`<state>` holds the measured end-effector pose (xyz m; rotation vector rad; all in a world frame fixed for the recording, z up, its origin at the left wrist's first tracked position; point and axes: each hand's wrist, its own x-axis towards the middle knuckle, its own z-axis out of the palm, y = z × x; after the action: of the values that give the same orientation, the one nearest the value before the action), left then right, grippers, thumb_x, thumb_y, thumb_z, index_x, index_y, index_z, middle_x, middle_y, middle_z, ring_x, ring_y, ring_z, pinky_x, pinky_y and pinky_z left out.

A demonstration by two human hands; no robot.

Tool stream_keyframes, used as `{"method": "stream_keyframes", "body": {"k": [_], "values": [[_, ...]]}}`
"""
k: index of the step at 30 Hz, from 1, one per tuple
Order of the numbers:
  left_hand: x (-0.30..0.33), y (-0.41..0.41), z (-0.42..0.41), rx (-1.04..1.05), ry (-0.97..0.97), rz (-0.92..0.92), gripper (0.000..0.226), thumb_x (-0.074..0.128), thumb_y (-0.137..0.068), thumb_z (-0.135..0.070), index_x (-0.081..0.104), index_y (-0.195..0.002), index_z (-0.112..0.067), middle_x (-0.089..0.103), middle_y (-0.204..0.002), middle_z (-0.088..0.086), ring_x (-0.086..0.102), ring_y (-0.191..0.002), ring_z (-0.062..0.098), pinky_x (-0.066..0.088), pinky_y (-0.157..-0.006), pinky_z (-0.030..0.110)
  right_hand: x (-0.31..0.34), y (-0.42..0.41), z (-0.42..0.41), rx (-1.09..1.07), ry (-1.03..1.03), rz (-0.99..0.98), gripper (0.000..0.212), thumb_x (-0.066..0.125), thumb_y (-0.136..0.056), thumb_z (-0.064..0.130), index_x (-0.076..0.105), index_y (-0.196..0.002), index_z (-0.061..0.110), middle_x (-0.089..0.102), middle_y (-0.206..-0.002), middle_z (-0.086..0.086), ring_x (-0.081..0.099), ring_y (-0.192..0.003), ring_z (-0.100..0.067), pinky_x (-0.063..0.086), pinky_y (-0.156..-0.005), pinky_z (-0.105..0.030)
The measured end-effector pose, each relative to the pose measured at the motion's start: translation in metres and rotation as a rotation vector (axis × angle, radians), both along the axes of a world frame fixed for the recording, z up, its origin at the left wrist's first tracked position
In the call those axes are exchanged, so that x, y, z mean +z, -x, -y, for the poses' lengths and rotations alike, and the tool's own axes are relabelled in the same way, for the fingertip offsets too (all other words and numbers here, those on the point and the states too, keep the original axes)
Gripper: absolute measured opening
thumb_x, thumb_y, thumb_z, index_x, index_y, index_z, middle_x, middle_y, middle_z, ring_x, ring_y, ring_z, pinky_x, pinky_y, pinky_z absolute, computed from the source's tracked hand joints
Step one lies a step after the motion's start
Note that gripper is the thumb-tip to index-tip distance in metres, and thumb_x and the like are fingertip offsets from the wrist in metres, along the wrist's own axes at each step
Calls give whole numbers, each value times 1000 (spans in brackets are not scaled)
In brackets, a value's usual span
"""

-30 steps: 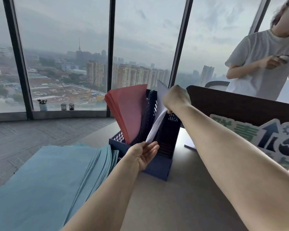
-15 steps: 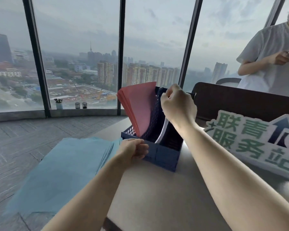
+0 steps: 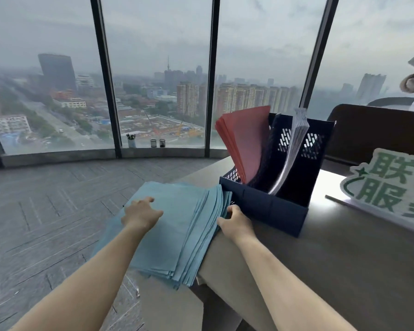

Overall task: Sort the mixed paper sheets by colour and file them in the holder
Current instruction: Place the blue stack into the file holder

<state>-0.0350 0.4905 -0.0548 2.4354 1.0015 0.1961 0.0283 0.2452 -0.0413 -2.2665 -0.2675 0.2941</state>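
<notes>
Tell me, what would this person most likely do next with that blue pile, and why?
Probably gather and lift the blue sheets. The left hand rests flat on top, the right hand grips the fanned edge. Red sheets and white sheets already stand in the holder; blue remains on the table.

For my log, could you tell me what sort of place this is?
Probably a high-rise office: floor-to-ceiling windows overlook a city, and a desk holds a blue file holder and a sign.

Both hands (image 3: 189, 218) rest on the blue sheets (image 3: 177, 225) beside the holder (image 3: 273, 206).
</notes>
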Motion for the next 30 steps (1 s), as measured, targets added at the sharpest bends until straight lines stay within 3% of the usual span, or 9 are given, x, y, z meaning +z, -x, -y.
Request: {"method": "stream_keyframes", "body": {"k": [3, 5, 8, 12, 16, 18, 21, 27, 30], "values": [[-2, 7, -20, 62, 18, -72, 93, 69, -68, -64, 34, -147, -31, 38, -150, 11, 37, -134, 37, 35, -106, 50, -6, 0, -12, -13, -80, -7, 58, 55, -91, 28, 34, -145, 26, 56, -127, -9, 51, -111, -26, 44, -86, -32], [-7, 5, -34, 81, 70, -94, 120, 65, -44, -81, 29, -148, -34, 40, -150, 9, 38, -135, 37, 36, -107, 51, -7, 1, -17, -30, -134, -9, 59, 55, -90, 24, 33, -145, 25, 56, -124, -8, 51, -100, -22, 44, -83, -31], [-24, -5, -57, 108, 130, -96, 133, 61, -25, -89, 34, -143, -34, 51, -141, 8, 47, -127, 36, 42, -102, 50, -7, 1, -21, -46, -242, -29, 59, 56, -90, 15, 34, -144, 22, 59, -102, 4, 56, -84, -14, 44, -66, -27], [-14, 1, -49, 127, 140, -79, 122, 67, -39, -84, 34, -143, -29, 49, -139, 16, 43, -128, 40, 41, -104, 49, -4, 2, -26, -91, -372, -45, 66, 56, -89, 4, 29, -148, 17, 54, -86, 10, 52, -72, -5, 40, -54, -15], [-7, 8, -42, 131, 223, -17, 107, 80, -59, -65, 38, -140, -9, 52, -137, 14, 50, -125, 34, 44, -96, 39, -1, 3, -36, -115, -357, -64, 70, 53, -87, 5, 24, -151, 15, 60, -116, 3, 59, -100, -20, 47, -82, -28], [-6, 11, -42, 145, 255, 17, 81, 82, -68, -52, 48, -124, -4, 58, -124, 15, 56, -110, 32, 44, -82, 36, 2, 1, -41, -140, -342, -107, 73, 52, -89, 7, 19, -154, 13, 52, -134, -7, 53, -117, -27, 42, -90, -31], [-6, 18, -46, 177, 376, 110, 44, 85, -71, -34, 54, -84, -6, 63, -97, 13, 57, -73, 23, 41, -63, 32, 8, -2, -44, -201, -479, -212, 68, 53, -90, 4, 24, -151, 12, 51, -119, -6, 51, -102, -23, 40, -82, -32], [0, 44, -54, 55, 723, 74, 40, 87, -68, -14, 70, -103, -2, 74, -99, 17, 72, -90, 34, 56, -88, 49, 4, 1, -44, -293, -574, -253, 75, 55, -88, -1, 19, -152, 13, 50, -126, -8, 49, -91, -20, 38, -81, -33], [5, 56, -45, -39, 838, 49, 36, 80, -74, -5, 70, -109, -3, 73, -104, 17, 71, -96, 36, 54, -90, 52, 4, 4, -42, -244, -466, -266, 63, 58, -86, -1, 35, -144, 3, 54, -130, -12, 52, -100, -24, 42, -84, -33]]}}
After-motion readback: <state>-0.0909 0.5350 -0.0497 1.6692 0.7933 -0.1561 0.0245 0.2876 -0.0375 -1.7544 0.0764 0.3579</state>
